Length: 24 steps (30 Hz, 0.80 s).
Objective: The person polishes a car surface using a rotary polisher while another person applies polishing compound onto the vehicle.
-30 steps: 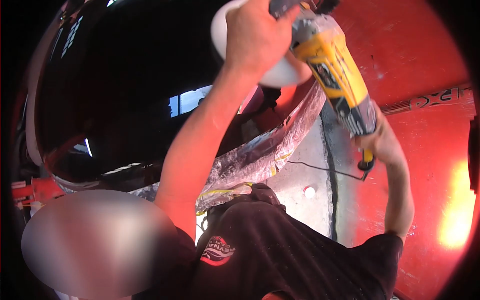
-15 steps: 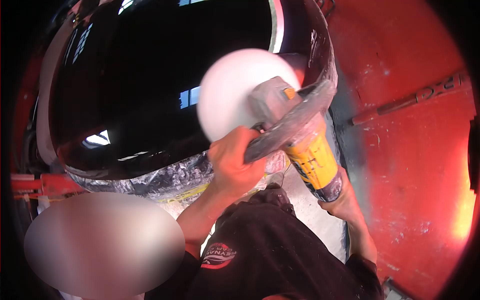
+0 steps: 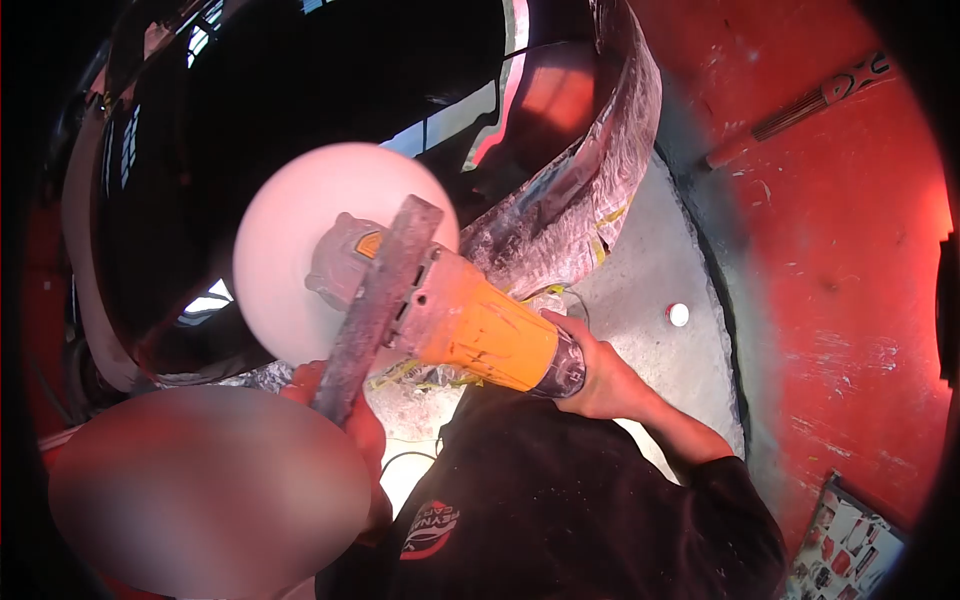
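A yellow and grey polisher (image 3: pixel 495 330) with a broad white round pad (image 3: pixel 280 235) lies across the middle of the view. Its pad is over the near part of a glossy black car panel (image 3: pixel 290 100) and seems to be against it. My left hand (image 3: pixel 367 435) is wrapped around the lower end of the polisher's worn grey bar handle (image 3: pixel 378 305); a blurred oval covers part of that hand. At the rear end of the yellow body, my right hand (image 3: pixel 612 378) is closed around the dark grip.
Crinkled masking film (image 3: pixel 560 225) with yellow tape borders the panel. A red wall (image 3: pixel 810 290) curves along the right, beside the grey floor (image 3: pixel 640 290). A small white round object (image 3: pixel 677 315) sits on that floor. A picture-covered board (image 3: pixel 845 545) is at the lower right.
The polisher has moved left and somewhat toward me over the panel, its body turning closer to level. Both hands still hold it, and the camera view has shifted.
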Available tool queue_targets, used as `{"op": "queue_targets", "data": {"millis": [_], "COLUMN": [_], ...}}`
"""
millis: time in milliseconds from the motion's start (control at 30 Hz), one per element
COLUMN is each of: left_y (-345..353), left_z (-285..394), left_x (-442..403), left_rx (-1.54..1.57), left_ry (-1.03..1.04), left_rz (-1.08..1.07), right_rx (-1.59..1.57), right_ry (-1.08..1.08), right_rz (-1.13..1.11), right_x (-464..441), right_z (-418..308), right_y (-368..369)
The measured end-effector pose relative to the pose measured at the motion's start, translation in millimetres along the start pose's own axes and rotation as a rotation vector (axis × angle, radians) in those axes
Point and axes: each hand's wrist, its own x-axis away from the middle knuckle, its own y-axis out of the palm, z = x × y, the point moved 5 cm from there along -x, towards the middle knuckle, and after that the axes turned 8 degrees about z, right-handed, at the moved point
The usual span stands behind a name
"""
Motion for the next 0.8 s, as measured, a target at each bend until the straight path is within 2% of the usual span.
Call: {"op": "queue_targets", "data": {"millis": [67, 100, 133, 300, 533, 667, 800], "left_y": [19.3, 29.2, 42.7, 111.8, 199.3, 203.5, 159.5], "left_z": [36.0, 45.3, 60.8, 112.8, 165.5, 170.0, 149.5], "left_x": [-8.7, -6.5, -8.0, -10.8, -26.7, -25.0, -8.6], "left_rx": [0.064, 0.137, 0.183, 0.29, 0.445, 0.397, 0.292], "left_ry": [0.088, 0.049, 0.122, 0.236, 0.259, 0.255, 0.285], "left_rz": [-0.095, -0.195, -0.203, -0.38, -0.406, -0.438, -0.416], "right_rx": [-0.06, -0.092, -0.146, -0.385, -0.452, -0.402, -0.495], "right_ry": [0.001, 0.002, 0.021, 0.108, 0.137, 0.154, 0.105], "right_rz": [0.032, 0.047, 0.065, 0.184, 0.349, 0.378, 0.24], "right_x": [7.2, 12.2, 16.9, 31.8, 24.5, 26.7, 34.5], "right_z": [30.0, 44.0, 55.2, 107.9, 129.1, 137.4, 126.3], "right_y": [-3.7, -5.8, -8.4, -30.2, -81.1, -83.0, -58.5]}}
